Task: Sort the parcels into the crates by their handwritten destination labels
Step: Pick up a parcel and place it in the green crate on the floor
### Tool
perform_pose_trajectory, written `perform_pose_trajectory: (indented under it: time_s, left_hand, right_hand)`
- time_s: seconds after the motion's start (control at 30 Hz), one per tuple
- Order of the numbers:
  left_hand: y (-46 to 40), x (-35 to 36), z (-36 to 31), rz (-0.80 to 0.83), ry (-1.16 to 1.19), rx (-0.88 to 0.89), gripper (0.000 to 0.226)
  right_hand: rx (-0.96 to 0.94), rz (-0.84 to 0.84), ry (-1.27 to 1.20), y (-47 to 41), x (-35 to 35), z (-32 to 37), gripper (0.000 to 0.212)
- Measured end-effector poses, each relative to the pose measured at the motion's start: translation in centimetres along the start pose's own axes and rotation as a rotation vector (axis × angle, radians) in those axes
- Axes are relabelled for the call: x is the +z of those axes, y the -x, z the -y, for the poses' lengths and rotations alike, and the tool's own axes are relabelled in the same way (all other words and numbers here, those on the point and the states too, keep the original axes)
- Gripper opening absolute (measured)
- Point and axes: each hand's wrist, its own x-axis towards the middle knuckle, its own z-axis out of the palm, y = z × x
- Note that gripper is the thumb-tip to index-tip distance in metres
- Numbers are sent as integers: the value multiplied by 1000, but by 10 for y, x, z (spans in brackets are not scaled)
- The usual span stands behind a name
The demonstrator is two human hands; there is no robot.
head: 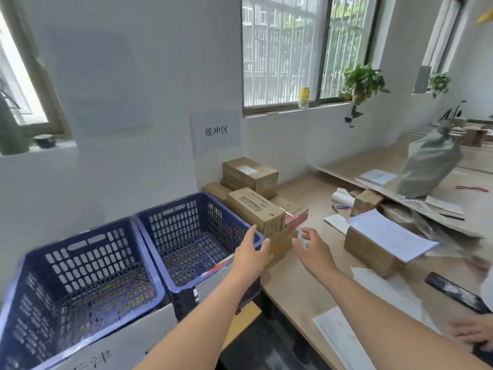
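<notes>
Evidently the step in hand was a pickup: both arms reached toward the parcel stack, with nothing yet held. On the left stood two blue crates, the left crate (pixel 80 273) bare as far as could be seen, the right crate (pixel 197 236) holding something flat with a red edge (too blurred to name). The left hand (pixel 252 253) hung open over that crate's right rim, fingers spread, just beside a small box (pixel 281 245) at the table's edge. The right hand (pixel 313 248) was open too, on the box's other side, so the box lay between the palms, apparently untouched. Above it sat a longer carton (pixel 256 210). The next move probably called for closing both hands on the box and reading its label.
</notes>
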Motion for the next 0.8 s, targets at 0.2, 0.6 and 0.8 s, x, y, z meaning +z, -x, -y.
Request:
perform_pose_trajectory:
  time_s: [0.2, 0.6, 0.8]
  left_hand:
    - [-111, 30, -2, -106, 42, -75, 62]
    - [-273, 61, 5, -255, 247, -401, 53]
    - [-313, 70, 24, -275, 292, -492, 49]
  right_hand:
    - [-34, 84, -28, -131, 11, -12, 51]
    - [24, 338, 70, -307, 52, -30, 58]
    - [95, 487, 37, -344, 76, -43, 50]
